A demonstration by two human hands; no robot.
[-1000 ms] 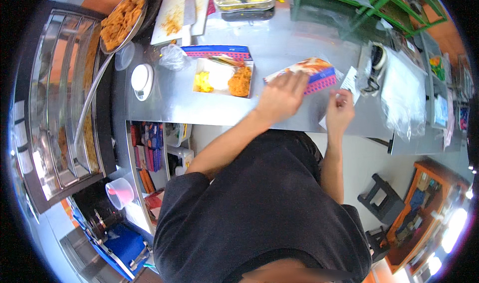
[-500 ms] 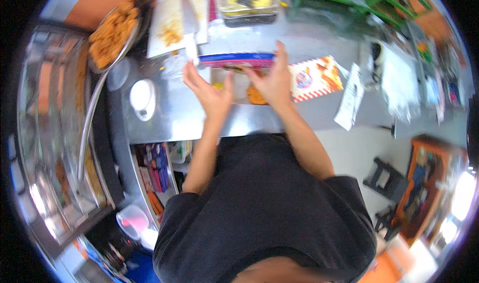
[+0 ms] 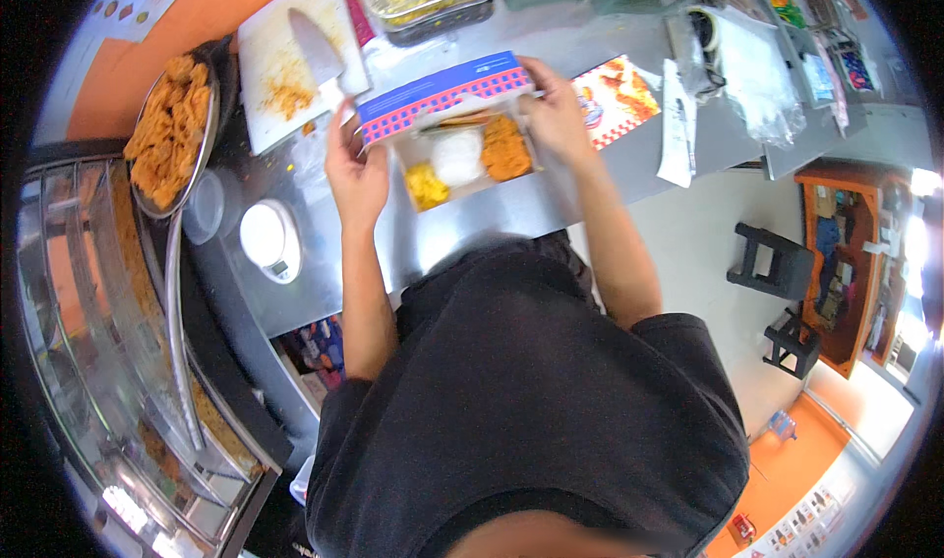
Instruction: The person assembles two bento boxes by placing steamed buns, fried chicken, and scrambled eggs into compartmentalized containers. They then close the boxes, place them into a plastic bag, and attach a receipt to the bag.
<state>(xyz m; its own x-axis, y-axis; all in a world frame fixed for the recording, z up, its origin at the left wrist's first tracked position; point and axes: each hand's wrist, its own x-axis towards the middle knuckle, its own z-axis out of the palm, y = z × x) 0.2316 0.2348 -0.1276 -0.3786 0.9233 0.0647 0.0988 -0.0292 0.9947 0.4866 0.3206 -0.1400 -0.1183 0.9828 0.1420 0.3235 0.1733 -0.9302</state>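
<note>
The left hand (image 3: 357, 179) is pinching the food box (image 3: 442, 98) at nine o'clock — the blurred right hand (image 3: 562, 117) is probably pinching at three.

Black stools (image 3: 793, 266) stand on pale floor (image 3: 678, 248) near a wooden cabinet (image 3: 842, 273), with an orange wall (image 3: 202, 22) opposite.

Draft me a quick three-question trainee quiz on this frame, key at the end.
1. True or false: the knife has its blade on the white cutting board.
2. In the open food box, what sits between the yellow food and the fried piece?
3. Which thing is between the left hand and the right hand? A) kitchen scale B) tape roll C) food box

Key: 1. True; 2. A white portion; 3. C
</note>
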